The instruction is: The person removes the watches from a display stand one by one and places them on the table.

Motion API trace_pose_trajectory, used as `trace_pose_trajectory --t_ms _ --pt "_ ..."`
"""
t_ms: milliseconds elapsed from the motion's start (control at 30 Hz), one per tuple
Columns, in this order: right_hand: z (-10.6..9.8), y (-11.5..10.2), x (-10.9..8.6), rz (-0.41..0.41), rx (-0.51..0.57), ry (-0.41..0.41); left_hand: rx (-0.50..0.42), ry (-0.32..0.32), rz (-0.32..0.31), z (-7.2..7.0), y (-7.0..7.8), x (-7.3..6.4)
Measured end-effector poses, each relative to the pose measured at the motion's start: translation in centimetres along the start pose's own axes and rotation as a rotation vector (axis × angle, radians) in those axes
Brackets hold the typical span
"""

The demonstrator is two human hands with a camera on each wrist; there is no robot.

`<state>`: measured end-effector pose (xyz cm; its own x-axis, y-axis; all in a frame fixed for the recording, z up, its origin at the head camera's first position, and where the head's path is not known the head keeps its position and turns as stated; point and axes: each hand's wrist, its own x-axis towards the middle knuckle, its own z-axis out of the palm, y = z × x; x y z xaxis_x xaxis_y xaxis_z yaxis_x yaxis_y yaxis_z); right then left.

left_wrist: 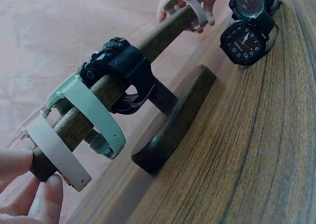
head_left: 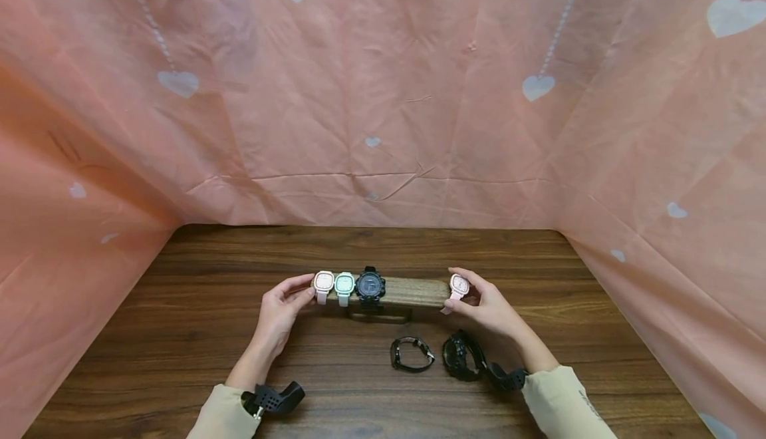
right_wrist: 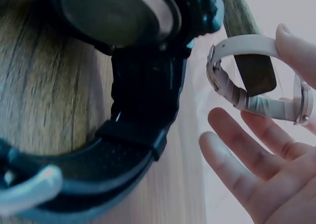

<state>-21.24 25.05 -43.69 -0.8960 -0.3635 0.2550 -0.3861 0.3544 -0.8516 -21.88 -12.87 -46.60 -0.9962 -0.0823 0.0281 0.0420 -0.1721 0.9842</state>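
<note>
A wooden watch stand (head_left: pixel 415 292) stands on the table, its bar running left to right. My left hand (head_left: pixel 276 314) grips the bar's left end between thumb and fingers. Close to that hand, a pale watch (head_left: pixel 324 282), a mint-green watch (head_left: pixel 344 284) and a chunky black watch (head_left: pixel 371 285) hang round the bar. At the right end, my right hand (head_left: pixel 487 304) pinches a pale pink watch (head_left: pixel 459 284) between thumb and fingers. In the right wrist view its closed strap (right_wrist: pixel 247 45) loops round the bar's tip, while the lower fingers (right_wrist: pixel 237 177) spread below.
In front of the stand lie a black square-faced watch (left_wrist: pixel 243 42) and a bulky black round watch (head_left: pixel 456 357), the latter beneath the right forearm. Black camera mounts (head_left: pixel 278 399) sit on both wrists. Pink fabric (head_left: pixel 371 93) with white hearts encloses the wooden table (head_left: pixel 209 279).
</note>
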Motion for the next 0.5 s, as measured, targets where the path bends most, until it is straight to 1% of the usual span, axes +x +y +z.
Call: trace_pose_trajectory --t_ms 100,233,367,433,500 --pt "0.26 0.23 0.29 -0.022 0.066 -0.015 0.0 0.0 -0.004 0.0 0.04 -0.01" --pt "0.64 0.25 0.55 0.002 0.123 -0.028 -0.003 -0.001 -0.004 -0.03 0.08 0.0" --pt "0.88 0.25 0.7 0.048 0.154 -0.046 -0.006 -0.001 -0.005 -0.04 0.09 0.04" --pt "0.9 0.25 0.69 0.057 0.164 -0.049 -0.006 -0.003 -0.006 -0.04 0.09 0.05" --pt "0.87 0.23 0.62 0.057 0.149 -0.044 -0.003 -0.004 -0.007 -0.04 0.09 0.05"
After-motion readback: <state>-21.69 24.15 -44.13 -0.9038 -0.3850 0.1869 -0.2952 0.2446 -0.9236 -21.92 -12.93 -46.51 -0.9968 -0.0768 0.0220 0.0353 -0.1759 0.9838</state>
